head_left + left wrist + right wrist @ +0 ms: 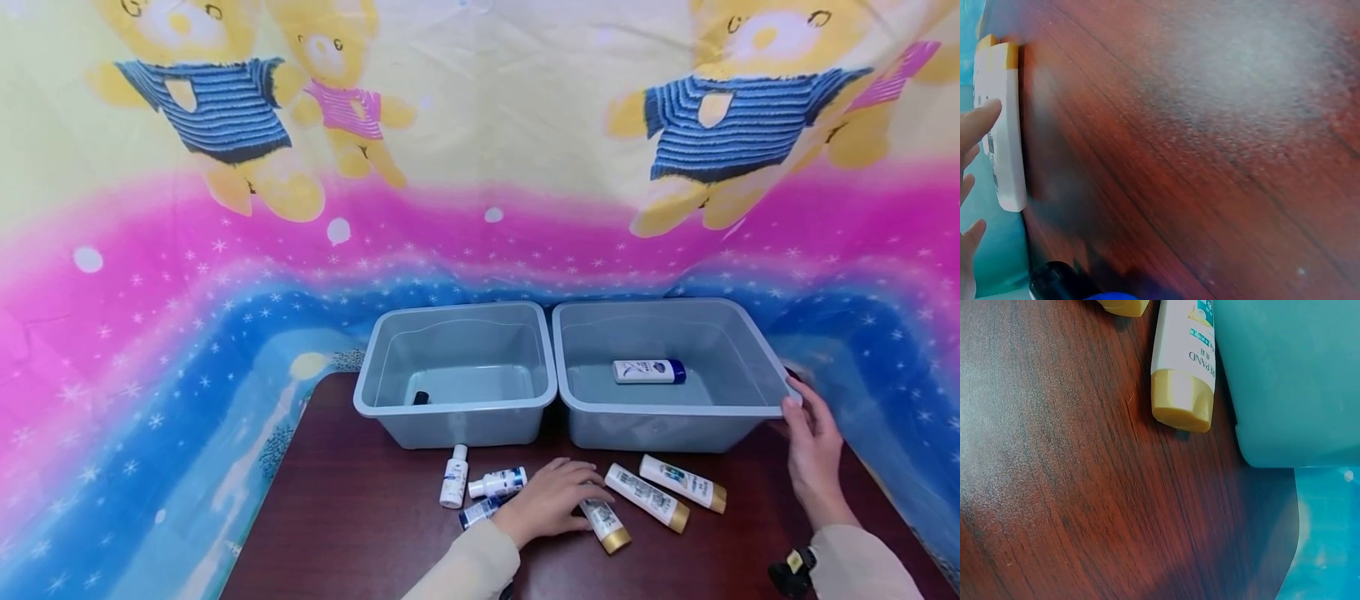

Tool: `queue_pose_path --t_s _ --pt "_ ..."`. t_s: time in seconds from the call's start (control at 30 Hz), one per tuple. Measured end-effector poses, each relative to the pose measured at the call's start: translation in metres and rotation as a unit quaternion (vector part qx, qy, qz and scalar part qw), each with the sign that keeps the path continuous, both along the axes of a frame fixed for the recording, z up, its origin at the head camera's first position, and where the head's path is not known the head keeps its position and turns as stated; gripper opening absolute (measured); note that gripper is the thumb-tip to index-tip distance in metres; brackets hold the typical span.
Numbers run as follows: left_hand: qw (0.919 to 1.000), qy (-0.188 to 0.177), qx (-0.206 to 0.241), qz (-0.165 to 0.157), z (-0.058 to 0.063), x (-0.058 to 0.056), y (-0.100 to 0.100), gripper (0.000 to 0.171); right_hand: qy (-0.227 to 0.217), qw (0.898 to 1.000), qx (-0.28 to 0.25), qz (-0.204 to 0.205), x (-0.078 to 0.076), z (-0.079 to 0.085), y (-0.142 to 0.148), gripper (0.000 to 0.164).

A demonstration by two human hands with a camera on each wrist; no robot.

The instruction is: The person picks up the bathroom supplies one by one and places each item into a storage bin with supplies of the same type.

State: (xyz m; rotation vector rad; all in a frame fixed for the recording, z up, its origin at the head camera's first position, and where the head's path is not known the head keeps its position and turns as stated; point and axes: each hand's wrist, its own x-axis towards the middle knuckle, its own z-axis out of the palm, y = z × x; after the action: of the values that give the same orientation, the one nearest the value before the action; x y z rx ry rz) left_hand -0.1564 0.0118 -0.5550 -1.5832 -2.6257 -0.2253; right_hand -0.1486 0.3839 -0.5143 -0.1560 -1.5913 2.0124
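My left hand [551,500] reaches over the upper end of a white bottle with a gold cap [606,527], its fingers spread and thumb beside it. In the left wrist view, these fingers [979,125] overlap a white gold-capped bottle [1010,144]. At the front right corner of the right grey bin [675,410], my right hand [813,450] holds the rim, thumb in front. Inside that bin lies a white bottle with a dark blue cap [645,372]. Two more gold-capped bottles [647,497] lie right of my left hand; the right wrist view shows one gold-capped bottle [1184,381] beside the bin.
The left grey bin [457,410] stands against the right one and has a small black object [421,398] inside. Left of my left hand lie a small white bottle [453,479], a blue-and-white bottle [498,482] and a blue bottle [480,512]. A printed cloth [480,225] hangs behind the table.
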Motion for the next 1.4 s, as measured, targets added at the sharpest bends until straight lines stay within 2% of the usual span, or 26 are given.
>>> queue_pose_path --t_s 0.37,0.7,0.93,1.13,1.4 --pt "0.9999 0.002 -0.013 0.006 -0.004 -0.004 0.007 0.045 0.001 1.0 -0.006 -0.001 -0.001 -0.002 -0.001 0.041" --pt "0.9993 0.003 -0.033 0.015 -0.007 -0.002 0.011 0.048 -0.003 1.0 -0.016 -0.011 -0.001 -0.001 -0.003 0.041" --pt "0.9991 -0.023 -0.025 0.025 -0.01 -0.003 0.014 0.048 0.019 0.999 -0.039 0.01 0.0 0.0 -0.002 0.042" --pt "0.9977 -0.055 -0.026 0.029 -0.011 -0.005 0.017 0.045 0.024 0.999 -0.043 0.01 0.0 0.001 -0.003 0.041" --pt "0.9973 -0.064 -0.023 0.027 -0.01 -0.007 0.018 0.042 0.022 0.999 -0.046 0.001 -0.001 0.001 -0.004 0.041"
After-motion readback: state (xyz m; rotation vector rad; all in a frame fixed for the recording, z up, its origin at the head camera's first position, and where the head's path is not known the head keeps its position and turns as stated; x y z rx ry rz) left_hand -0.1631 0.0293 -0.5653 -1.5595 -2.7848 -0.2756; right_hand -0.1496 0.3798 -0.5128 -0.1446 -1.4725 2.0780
